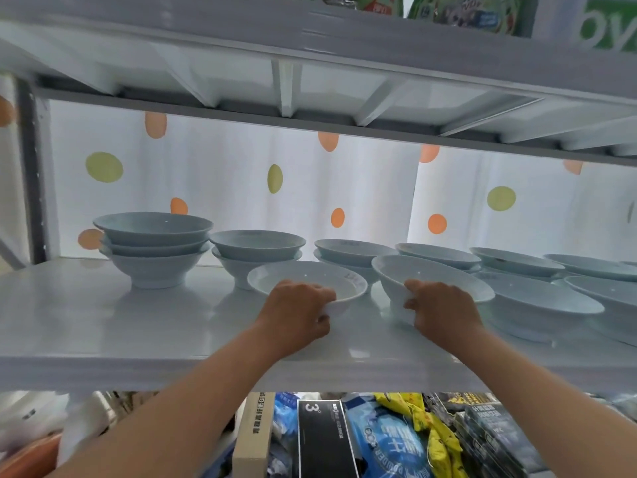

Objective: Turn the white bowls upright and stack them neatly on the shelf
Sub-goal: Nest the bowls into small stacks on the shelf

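Observation:
On the white shelf (103,326), my left hand (298,310) grips the near rim of an upright white bowl (300,279). To its right, my right hand (444,312) holds the near side of another white bowl (431,274), which is tilted with its opening facing up and left. At the back left stands a stack of three upright bowls (153,248). A stack of two bowls (256,250) sits beside it. More stacked upright bowls (351,253) run along the back toward the right.
Further white bowls (537,305) crowd the right part of the shelf. An upper shelf (310,63) hangs close overhead. A dotted curtain (241,188) closes the back. Packaged goods (379,439) fill the space below the shelf's front edge.

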Demonstrator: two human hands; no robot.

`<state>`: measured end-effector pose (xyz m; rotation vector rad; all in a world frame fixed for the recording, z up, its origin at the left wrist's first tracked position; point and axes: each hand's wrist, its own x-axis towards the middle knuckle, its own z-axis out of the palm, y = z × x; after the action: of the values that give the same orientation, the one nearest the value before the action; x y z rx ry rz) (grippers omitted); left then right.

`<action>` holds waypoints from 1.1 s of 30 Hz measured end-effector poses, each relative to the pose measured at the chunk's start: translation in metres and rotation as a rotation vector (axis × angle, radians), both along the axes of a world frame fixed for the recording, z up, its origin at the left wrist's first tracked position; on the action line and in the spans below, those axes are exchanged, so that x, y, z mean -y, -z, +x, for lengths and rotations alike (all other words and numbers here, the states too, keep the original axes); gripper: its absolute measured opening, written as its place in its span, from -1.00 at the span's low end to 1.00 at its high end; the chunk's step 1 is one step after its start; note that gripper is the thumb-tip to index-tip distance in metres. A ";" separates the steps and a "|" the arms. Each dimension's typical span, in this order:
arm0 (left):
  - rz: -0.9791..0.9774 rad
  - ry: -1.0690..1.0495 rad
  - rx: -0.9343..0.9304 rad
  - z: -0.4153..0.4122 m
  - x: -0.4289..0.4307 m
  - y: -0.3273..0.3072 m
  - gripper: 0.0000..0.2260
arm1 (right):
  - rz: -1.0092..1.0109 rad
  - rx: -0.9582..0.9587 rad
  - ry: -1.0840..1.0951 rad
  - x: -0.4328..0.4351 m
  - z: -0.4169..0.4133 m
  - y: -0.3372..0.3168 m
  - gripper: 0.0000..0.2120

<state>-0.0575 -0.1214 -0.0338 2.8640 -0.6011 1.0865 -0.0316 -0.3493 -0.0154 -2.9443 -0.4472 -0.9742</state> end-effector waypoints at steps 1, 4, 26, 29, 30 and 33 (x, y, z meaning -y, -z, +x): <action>-0.006 0.016 0.013 0.001 0.000 0.001 -0.86 | 0.000 0.011 -0.014 0.000 -0.001 -0.005 -0.82; -0.011 0.063 0.039 0.003 0.003 0.002 -0.86 | 0.007 0.059 -0.070 -0.002 -0.003 -0.023 -0.90; -0.119 0.411 0.393 0.004 0.013 0.015 -0.90 | 0.014 0.022 -0.496 -0.057 -0.005 -0.033 -0.81; -0.168 0.408 0.444 0.003 0.001 0.009 -0.75 | -0.006 0.017 -0.495 -0.057 -0.003 -0.026 -0.87; -0.163 0.379 0.435 0.004 -0.001 0.007 -0.68 | -0.008 0.015 -0.490 -0.057 -0.003 -0.025 -0.91; -0.133 0.294 0.384 0.006 -0.003 0.004 -0.54 | -0.005 -0.002 -0.481 -0.056 -0.004 -0.024 -0.92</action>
<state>-0.0515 -0.1184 -0.0381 2.3690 -0.8916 1.5603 -0.0351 -0.2936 0.0085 -2.6353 -1.0893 -0.8991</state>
